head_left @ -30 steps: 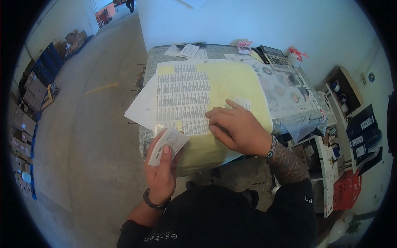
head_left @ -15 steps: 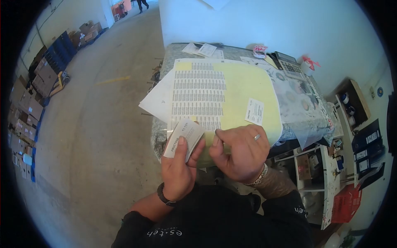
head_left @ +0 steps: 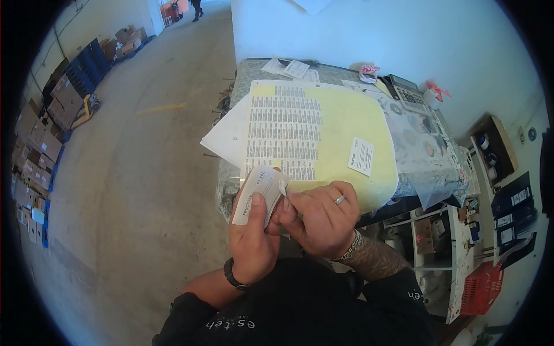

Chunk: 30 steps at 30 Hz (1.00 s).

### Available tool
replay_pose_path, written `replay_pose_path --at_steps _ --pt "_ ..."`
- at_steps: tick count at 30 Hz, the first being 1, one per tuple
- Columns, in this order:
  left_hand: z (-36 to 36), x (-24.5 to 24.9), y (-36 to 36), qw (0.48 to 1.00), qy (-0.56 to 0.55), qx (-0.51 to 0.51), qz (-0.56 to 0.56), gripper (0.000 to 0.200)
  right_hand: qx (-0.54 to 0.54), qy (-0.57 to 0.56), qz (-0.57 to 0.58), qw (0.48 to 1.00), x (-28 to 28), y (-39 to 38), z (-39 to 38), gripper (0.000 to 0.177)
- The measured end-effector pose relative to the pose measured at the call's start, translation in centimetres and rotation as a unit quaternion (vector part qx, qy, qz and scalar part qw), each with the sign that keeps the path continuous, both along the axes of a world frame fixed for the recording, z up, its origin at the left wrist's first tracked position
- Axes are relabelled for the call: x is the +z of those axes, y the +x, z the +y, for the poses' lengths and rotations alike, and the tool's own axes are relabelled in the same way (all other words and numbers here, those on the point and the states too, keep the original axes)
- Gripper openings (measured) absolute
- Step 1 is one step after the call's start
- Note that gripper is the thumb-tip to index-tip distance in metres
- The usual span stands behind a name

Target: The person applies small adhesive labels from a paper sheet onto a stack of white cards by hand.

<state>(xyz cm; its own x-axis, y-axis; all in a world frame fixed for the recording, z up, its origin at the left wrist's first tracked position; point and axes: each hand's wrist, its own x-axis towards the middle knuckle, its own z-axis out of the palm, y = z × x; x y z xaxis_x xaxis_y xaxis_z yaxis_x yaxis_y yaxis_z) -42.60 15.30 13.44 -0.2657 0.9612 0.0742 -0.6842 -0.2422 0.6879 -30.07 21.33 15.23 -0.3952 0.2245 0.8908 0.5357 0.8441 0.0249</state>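
My left hand is wrapped round a white printed label marked FRUCTOSE, thumb flat across its face. Thumb and fingertips of my right hand are pinched together at the label's right edge. A small white sticker shows at those fingertips, against the label. Behind both hands lies a yellow backing sheet with rows of small white stickers. Another FRUCTOSE label rests on the sheet's right part.
The sheet covers much of a grey table. A calculator and a white cup stand at the back right. Below on the right are shelves and a red basket. Stacked boxes line the far left; a person is in the distance.
My right hand has moved left and in to the label's edge, where the small sticker now shows. My left hand still holds the label. The view has shifted slightly.
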Motion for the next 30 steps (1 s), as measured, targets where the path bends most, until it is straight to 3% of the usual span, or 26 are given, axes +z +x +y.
replay_pose_path --at_steps 11,13,30 --pt "-0.09 0.14 -0.09 1.0 -0.008 0.006 0.025 0.046 0.022 -0.015 -0.018 0.999 -0.06 -0.71 -0.07 0.019" --pt "0.0 -0.22 -0.12 0.999 0.002 0.011 0.035 0.046 0.034 -0.046 -0.027 0.998 0.18 -0.82 -0.3 0.011" --pt "0.13 -0.43 -0.49 0.999 0.014 -0.017 0.05 0.048 0.035 -0.073 -0.043 0.996 -0.06 -0.97 -0.21 0.013"
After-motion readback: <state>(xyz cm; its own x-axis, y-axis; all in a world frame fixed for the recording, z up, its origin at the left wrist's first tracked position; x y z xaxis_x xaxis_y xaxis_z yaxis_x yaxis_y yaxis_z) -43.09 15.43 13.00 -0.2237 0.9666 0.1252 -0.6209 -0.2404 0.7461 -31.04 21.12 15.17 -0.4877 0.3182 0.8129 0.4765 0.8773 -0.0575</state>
